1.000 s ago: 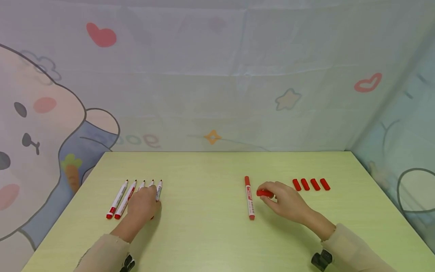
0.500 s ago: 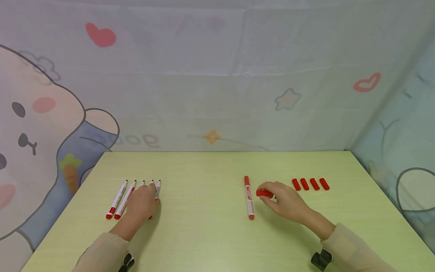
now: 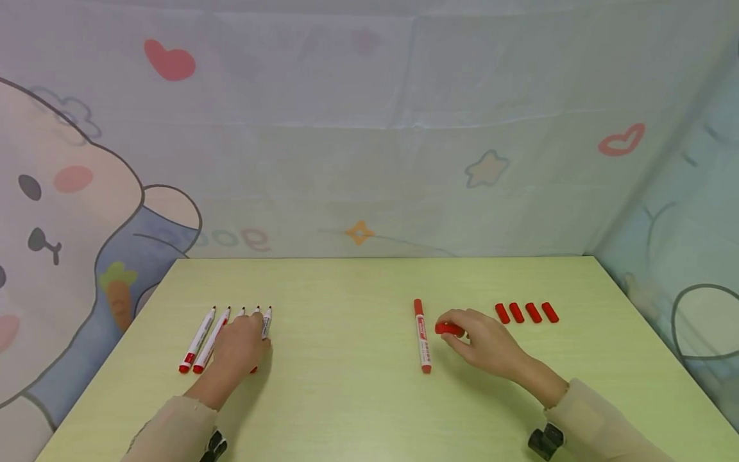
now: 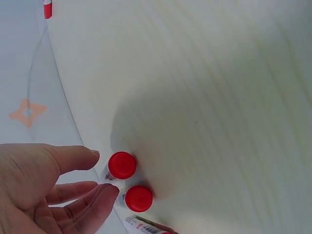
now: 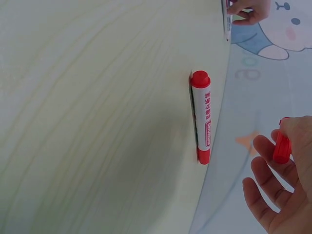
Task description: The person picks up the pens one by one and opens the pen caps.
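Note:
In the head view, my left hand reaches over a row of uncapped white markers with red ends. Its thumb and index finger pinch the rightmost marker, which still lies in the row; the left wrist view shows its red end beside the thumb. My palm hides the middle markers in part. My right hand holds a red marker cap between thumb and fingers above the table. In the right wrist view the same cap is seen against the backdrop. A capped marker lies just left of that hand.
Several loose red caps lie in a row behind and right of my right hand. Two uncapped markers show left of my left hand. A printed cloth backdrop rises behind the table.
Both hands keep almost the same position and hold. The whole view shifts slightly to the left.

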`<state>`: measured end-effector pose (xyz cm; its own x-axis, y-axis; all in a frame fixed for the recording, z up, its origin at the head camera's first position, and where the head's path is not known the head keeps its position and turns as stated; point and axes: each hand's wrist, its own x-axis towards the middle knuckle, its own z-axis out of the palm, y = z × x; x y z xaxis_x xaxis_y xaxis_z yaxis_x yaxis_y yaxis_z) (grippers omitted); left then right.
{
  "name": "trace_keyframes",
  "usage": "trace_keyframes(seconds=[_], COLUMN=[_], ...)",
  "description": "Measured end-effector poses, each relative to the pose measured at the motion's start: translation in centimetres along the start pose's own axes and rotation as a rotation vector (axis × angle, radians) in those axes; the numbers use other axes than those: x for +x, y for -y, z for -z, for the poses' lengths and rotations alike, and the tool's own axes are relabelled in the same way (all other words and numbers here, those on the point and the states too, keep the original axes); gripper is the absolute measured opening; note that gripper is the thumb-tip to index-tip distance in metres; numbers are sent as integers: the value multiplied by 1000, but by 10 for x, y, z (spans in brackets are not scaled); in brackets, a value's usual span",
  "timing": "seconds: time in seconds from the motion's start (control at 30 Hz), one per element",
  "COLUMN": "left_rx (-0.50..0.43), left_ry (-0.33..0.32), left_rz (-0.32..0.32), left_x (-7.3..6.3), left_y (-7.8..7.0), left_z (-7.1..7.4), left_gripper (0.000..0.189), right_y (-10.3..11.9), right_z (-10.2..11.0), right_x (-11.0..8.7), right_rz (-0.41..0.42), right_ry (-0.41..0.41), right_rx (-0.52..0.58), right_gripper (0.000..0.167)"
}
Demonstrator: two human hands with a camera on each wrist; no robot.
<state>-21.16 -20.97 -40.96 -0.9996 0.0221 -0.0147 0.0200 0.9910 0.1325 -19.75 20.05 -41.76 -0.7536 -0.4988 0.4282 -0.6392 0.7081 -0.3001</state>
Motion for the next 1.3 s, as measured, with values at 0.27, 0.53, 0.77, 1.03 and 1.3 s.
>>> trace_keyframes(seconds=[0.27, 0.53, 0.77, 1.03, 1.3], left_rx=[4, -47, -73, -102, -100], left_ry=[-50, -126, -166, -242, -267], left_rz=[-28, -61, -91, -185, -219], left_x=[-2, -2, -2, -3, -3], left_y=[-1, -4, -7, -13, -20], left_z=[2, 3, 2, 0, -1], left_gripper=[29, 25, 23, 20, 17], right_y=[-2, -12, -25, -48, -64], right_z=[2, 3, 5, 9, 20], right_x=[0, -1, -6, -13, -19], right_rz=[-36, -74, -126, -190, -239], right_ry=[-2, -14, -12, -34, -87], right_rx=[-3, -26, -42, -37, -57], right_gripper=[21, 23, 23, 21, 21])
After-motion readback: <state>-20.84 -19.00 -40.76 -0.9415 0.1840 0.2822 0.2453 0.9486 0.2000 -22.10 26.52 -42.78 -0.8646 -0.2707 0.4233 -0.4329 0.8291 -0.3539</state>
